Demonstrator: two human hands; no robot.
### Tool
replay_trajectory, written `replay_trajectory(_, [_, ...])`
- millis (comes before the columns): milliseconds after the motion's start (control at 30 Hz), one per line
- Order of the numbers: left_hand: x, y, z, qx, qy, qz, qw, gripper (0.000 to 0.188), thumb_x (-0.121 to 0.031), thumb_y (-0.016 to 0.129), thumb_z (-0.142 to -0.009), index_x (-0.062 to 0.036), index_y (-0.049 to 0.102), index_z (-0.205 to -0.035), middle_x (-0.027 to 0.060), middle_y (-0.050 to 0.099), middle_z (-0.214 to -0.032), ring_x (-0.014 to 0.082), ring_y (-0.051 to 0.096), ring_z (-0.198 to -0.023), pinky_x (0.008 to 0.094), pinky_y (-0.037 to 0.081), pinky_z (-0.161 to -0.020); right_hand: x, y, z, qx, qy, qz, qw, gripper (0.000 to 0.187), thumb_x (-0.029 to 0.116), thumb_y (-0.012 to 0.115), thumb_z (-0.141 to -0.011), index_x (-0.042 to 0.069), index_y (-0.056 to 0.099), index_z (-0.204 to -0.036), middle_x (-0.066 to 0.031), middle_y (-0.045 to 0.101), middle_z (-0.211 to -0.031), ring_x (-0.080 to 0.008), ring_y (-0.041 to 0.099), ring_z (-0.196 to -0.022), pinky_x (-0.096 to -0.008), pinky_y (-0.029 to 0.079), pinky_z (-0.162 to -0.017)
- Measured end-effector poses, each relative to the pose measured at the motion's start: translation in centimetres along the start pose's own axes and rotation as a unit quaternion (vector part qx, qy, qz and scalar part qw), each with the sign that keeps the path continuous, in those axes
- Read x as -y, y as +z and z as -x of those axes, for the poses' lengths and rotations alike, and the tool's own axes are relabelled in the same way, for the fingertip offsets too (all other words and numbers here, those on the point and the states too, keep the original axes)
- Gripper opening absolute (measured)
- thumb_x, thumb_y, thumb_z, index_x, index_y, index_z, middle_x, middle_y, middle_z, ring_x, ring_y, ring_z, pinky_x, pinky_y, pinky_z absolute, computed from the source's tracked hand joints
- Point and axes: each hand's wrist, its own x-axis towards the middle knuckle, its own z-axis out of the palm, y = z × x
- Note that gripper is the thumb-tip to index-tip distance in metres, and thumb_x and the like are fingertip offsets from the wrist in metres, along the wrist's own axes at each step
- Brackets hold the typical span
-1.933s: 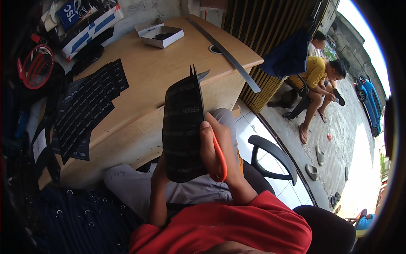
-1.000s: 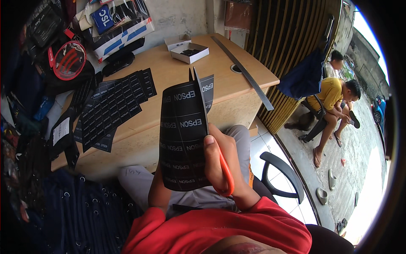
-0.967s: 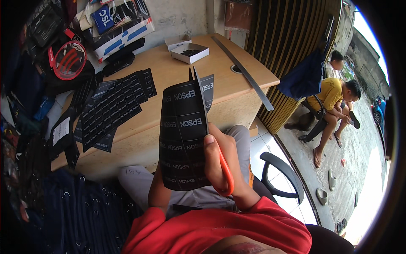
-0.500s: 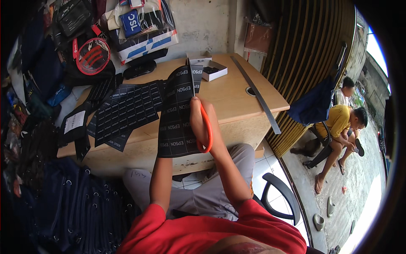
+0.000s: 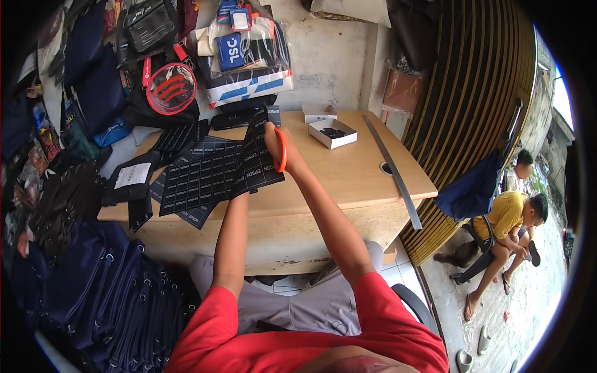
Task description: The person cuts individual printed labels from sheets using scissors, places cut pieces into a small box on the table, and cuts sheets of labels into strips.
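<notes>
My right hand is closed round the orange-handled scissors; the blades are largely lost against dark material. Raised over the desk is a black sheet with a pale printed grid and lettering, right beside the scissors. My left forearm runs up under this sheet, which covers my left hand; the sheet is held up there, though the fingers are hidden. Several similar printed sheets lie overlapping on the desk to the left, by a black piece with a white label.
On the wooden desk stand a small white box with dark pieces and a long metal ruler. Navy bags pile up at lower left. Packaged goods hang at the wall. Two people sit outside on the right.
My view has shifted, so the desk appears lower and further right. Both hands have reached farther forward over the desk with the sheet and scissors. The sheet now tilts away, its lower edge swung up.
</notes>
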Motion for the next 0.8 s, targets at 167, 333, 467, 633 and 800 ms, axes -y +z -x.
replay_trajectory(167, [-2.9,-3.2,-2.1,-0.002,0.009,0.019,1.0,0.054,-0.016,0.071,-0.085,-0.0017,0.049,-0.133,0.0099,0.058,-0.123,0.0178,0.056,-0.114,0.0351,0.044,-0.101,-0.5,2.9,-1.6,0.038,0.004,-0.006,0.999,0.061,0.041,0.032,-0.09,-0.012,0.062,-0.086,-0.039,0.058,-0.089,-0.0515,0.059,-0.095,-0.0487,0.046,-0.083])
replay_trajectory(333, [-4.0,-3.1,-4.7,0.021,-0.015,0.059,0.998,0.053,-0.017,0.071,-0.085,-0.002,0.05,-0.132,0.0097,0.058,-0.122,0.0181,0.055,-0.114,0.0359,0.043,-0.102,-2.8,3.5,-3.8,-0.046,0.004,-0.055,0.997,0.059,0.042,0.034,-0.092,-0.011,0.055,-0.078,-0.0249,0.053,-0.07,-0.0334,0.053,-0.073,-0.0427,0.044,-0.072])
replay_trajectory(467, [-3.7,-4.8,-5.2,0.013,-0.048,0.091,0.995,0.053,-0.017,0.071,-0.085,-0.0023,0.051,-0.131,0.0096,0.058,-0.122,0.0182,0.055,-0.115,0.0365,0.043,-0.103,-1.5,2.2,-4.8,0.085,0.128,-0.354,0.923,0.053,0.039,0.033,-0.093,-0.006,0.06,-0.083,-0.0212,0.064,-0.073,-0.0341,0.065,-0.073,-0.0442,0.052,-0.073])
replay_trajectory(633, [5.0,-6.1,-10.0,-0.098,-0.076,0.02,0.992,0.022,-0.005,0.056,-0.09,-0.0063,0.062,-0.111,0.0061,0.065,-0.111,0.02,0.062,-0.104,0.0348,0.05,-0.094,-4.6,-2.6,-10.8,0.169,0.279,-0.484,0.812,0.027,0.03,0.048,-0.094,0.005,0.05,-0.087,-0.0072,0.058,-0.069,-0.0209,0.057,-0.055,-0.0348,0.053,-0.054])
replay_trajectory(800, [3.5,-10.6,-10.6,-0.162,-0.384,-0.348,0.84,0.02,-0.011,0.063,-0.086,0.001,0.064,-0.102,0.0075,0.064,-0.076,0.023,0.061,-0.058,0.0391,0.049,-0.049,-4.8,-6.3,-12.1,0.04,0.329,-0.312,0.89,0.032,0.035,0.053,-0.093,0.005,0.045,-0.09,-0.0075,0.053,-0.07,-0.0212,0.057,-0.053,-0.0314,0.053,-0.046])
